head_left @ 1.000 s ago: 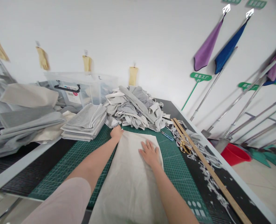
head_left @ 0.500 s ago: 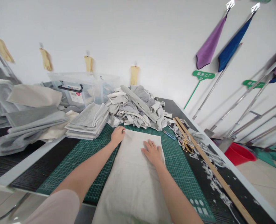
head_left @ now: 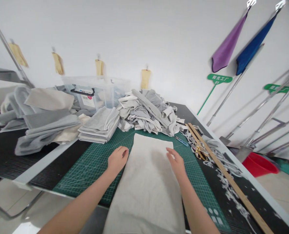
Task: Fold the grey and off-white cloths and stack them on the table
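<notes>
A long pale grey-white cloth (head_left: pixel 150 182) lies flat and lengthwise over the green cutting mat (head_left: pixel 93 169), its near end running out of the bottom of the view. My left hand (head_left: pixel 117 159) is beside the cloth's left edge, fingers loosely bent with a gap to the thumb; nothing shows in it. Whether its fingertips touch the edge I cannot tell. Over the right edge, a little below the far right corner, is my right hand (head_left: pixel 176 161). Its thumb and fingers are apart, and it casts a shadow on the cloth.
Behind the mat are a heap of grey cloth strips (head_left: pixel 146 110) and a folded cloth stack (head_left: pixel 99 125). More folded fabric (head_left: pixel 49 120) and a clear plastic box (head_left: pixel 88 94) are at left. At right lie a blue cutter (head_left: pixel 182 141), gold-handled scissors (head_left: pixel 200 153) and a wooden strip (head_left: pixel 229 182).
My left hand has left the cloth's far left corner and come nearer to me. My right hand has shifted from flat on the cloth to its right edge. The view has turned slightly left.
</notes>
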Tool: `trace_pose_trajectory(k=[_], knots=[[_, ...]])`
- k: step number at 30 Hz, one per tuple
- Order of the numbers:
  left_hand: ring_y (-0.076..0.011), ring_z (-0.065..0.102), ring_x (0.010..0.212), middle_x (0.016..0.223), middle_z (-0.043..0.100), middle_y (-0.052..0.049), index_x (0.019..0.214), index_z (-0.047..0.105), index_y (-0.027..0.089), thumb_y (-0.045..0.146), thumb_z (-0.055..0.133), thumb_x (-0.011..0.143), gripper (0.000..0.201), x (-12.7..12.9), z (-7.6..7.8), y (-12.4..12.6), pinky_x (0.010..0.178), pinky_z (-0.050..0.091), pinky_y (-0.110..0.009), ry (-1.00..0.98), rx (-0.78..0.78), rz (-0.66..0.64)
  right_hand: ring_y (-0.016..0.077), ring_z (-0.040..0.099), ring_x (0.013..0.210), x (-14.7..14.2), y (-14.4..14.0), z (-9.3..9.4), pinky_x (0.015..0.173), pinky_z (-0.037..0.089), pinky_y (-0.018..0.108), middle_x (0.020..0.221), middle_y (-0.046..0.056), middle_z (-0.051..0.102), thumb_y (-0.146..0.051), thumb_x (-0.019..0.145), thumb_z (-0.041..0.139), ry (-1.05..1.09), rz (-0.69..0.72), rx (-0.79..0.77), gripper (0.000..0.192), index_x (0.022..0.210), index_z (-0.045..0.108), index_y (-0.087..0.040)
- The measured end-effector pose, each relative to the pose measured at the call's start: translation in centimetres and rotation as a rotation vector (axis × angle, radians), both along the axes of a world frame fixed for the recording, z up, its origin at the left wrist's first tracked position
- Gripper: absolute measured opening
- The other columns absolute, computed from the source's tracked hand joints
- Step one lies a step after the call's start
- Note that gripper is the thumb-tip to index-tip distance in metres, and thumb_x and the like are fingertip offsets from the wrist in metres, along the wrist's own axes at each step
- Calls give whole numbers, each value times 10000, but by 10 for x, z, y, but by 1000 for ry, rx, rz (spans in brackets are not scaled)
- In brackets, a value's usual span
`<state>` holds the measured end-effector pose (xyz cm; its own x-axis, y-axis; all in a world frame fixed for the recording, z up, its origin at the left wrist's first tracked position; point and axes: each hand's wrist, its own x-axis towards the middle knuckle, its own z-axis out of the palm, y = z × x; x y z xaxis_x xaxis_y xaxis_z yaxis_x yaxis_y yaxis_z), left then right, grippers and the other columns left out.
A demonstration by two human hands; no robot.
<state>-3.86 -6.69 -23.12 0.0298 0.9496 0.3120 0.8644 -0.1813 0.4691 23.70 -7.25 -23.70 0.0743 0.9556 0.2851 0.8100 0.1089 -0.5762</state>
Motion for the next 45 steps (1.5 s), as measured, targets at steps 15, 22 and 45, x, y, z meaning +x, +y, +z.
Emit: trace_pose_trajectory(k=[15, 22, 45], knots=[[-156, 536, 659, 596, 543, -5, 648, 534, 151, 214, 496, 600, 88, 23, -25, 32, 565, 382, -233, -391, -455, 32, 186, 545, 683, 4, -26, -16, 578, 371, 272, 738, 20, 579, -246, 610, 492, 106, -398, -290, 632, 1202, 275, -195], [-97, 556, 549, 687, 602, -30, 1011, 472, 121, 178, 513, 636, 382, 10, -36, 47, 488, 410, -187, -684, -555, -17, 143, 551, 572, 18, -23, -17, 529, 424, 237, 613, -40, 550, -153, 450, 565, 1010, -254, -263, 744, 1154, 327, -179], [-134, 530, 681, 713, 577, 4, 886, 542, 209, 167, 525, 581, 308, -11, -27, 35, 585, 355, -200, -234, -270, 200, 92, 454, 459, 22, -25, -29, 469, 363, 217, 550, -73, 484, -150, 461, 521, 685, -374, -81, 644, 1096, 417, -163]])
